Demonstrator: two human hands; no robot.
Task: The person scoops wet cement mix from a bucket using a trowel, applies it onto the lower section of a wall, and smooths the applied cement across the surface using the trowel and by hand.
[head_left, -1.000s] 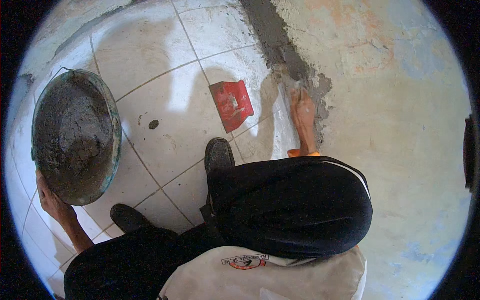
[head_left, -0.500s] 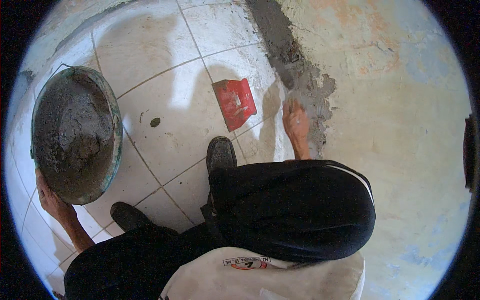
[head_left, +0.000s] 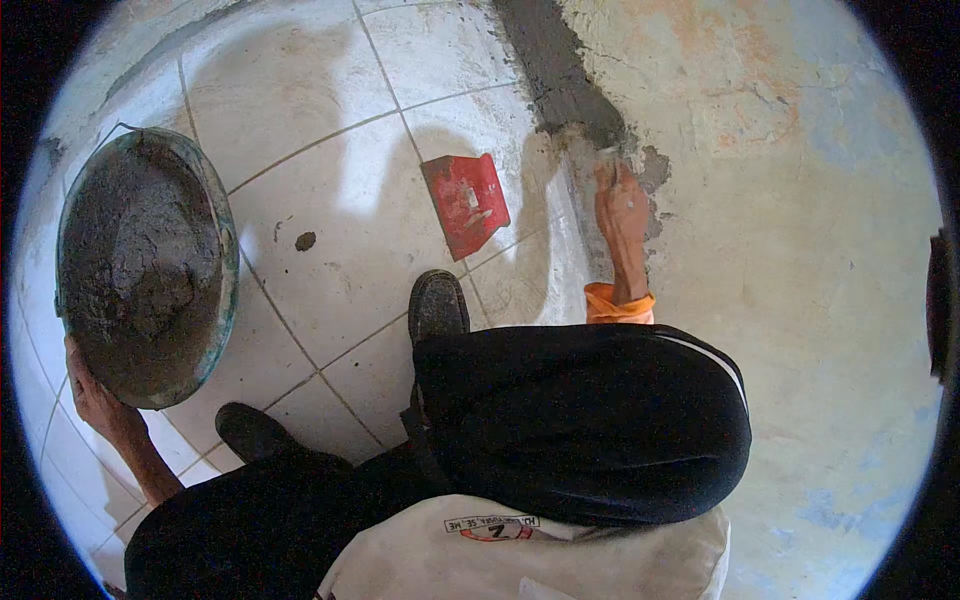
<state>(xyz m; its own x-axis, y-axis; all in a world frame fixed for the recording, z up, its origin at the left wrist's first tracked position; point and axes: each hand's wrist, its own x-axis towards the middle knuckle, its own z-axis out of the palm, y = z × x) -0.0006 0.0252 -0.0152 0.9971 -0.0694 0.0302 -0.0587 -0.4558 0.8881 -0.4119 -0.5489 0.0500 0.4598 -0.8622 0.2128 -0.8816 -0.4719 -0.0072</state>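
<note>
Left hand (head_left: pixel 98 402) clamped on near edge of mortar bucket (head_left: pixel 229 300), far left. Right hand (head_left: pixel 624 218), well apart, has shifted forward along mortar strip (head_left: pixel 558 75) since previous frame; orange cuff (head_left: pixel 618 305) now exposed. Right-hand grip: cannot tell.

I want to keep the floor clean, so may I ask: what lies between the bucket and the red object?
In the head view, a small dark clump lies on the tiled floor between the bucket and the red object.
</note>
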